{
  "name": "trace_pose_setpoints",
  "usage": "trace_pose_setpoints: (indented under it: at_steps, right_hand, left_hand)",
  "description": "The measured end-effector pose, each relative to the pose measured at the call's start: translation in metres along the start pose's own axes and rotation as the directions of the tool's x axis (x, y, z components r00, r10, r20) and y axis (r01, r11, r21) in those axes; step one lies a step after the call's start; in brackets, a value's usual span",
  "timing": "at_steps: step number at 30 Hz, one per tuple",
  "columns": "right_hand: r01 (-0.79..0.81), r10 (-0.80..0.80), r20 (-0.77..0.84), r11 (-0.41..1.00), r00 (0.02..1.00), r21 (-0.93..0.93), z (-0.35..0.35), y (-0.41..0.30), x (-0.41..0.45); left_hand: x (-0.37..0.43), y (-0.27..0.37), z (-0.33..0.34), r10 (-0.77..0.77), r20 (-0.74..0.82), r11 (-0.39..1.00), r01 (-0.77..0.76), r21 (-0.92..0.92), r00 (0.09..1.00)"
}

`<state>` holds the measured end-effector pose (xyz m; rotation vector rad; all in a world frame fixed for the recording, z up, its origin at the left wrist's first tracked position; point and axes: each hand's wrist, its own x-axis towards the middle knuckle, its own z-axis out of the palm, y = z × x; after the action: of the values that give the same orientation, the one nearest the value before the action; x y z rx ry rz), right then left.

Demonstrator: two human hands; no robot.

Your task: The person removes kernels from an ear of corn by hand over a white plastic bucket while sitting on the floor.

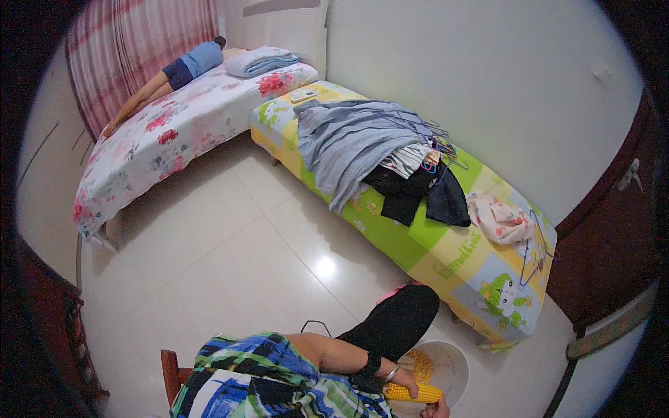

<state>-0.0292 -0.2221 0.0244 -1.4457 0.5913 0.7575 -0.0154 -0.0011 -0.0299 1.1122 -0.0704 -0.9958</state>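
My left hand (404,380), with a black band and a silver bangle at the wrist, is closed around a yellow corn cob (413,393). The cob lies sideways over a white bucket (458,366). Loose yellow corn kernels (421,364) are inside the bucket, beyond my left hand. At the cob's right end are the fingers of my right hand (438,408), gripping its tip; the picture's bottom edge cuts off part of this hand. One black-clothed leg (400,318) reaches beside the bucket.
A bed with a green and yellow cover (387,243) holds a heap of clothes (355,141) and hangers (530,261). On a floral-covered bed (209,112), a person (201,60) lies beside folded bedding (261,61). Part of a wooden chair (170,373) shows behind me.
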Motion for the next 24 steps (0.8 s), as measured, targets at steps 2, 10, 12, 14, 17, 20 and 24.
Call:
trace_pose_setpoints:
  at_steps: [2, 10, 12, 14, 17, 20, 24]
  right_hand:
    - [0.008, -0.007, -0.019, 1.0, 1.0, 0.014, -0.005, 0.001, 0.008]
    - [-0.05, 0.054, -0.076, 0.997, 0.996, 0.058, -0.015, 0.015, 0.042]
    - [0.067, -0.053, -0.069, 0.976, 0.996, 0.209, -0.017, 0.024, 0.054]
    - [0.054, -0.06, 0.021, 0.977, 0.998, 0.205, -0.015, 0.015, 0.043]
    - [0.046, -0.059, 0.053, 0.973, 0.997, 0.227, -0.011, 0.013, 0.039]
    - [0.025, -0.033, 0.036, 0.978, 0.999, 0.206, -0.008, 0.012, 0.04]
    - [0.086, -0.086, -0.007, 0.981, 0.996, 0.176, -0.006, 0.017, 0.043]
  left_hand:
    - [0.0, 0.0, -0.002, -0.005, 0.006, 1.0, 0.006, -0.029, 1.0]
    - [-0.002, -0.004, -0.001, -0.037, 0.01, 0.994, 0.038, -0.105, 0.999]
    - [-0.006, -0.005, 0.0, -0.038, 0.003, 0.992, 0.038, -0.119, 0.999]
    - [-0.001, -0.005, 0.0, -0.039, 0.01, 0.991, 0.04, -0.127, 0.999]
    - [0.004, -0.005, 0.003, -0.046, 0.034, 0.988, 0.051, -0.143, 0.998]
    - [0.003, -0.006, 0.004, -0.043, 0.031, 0.986, 0.047, -0.158, 0.999]
    - [0.004, -0.004, 0.008, -0.041, 0.041, 0.985, 0.048, -0.168, 0.998]
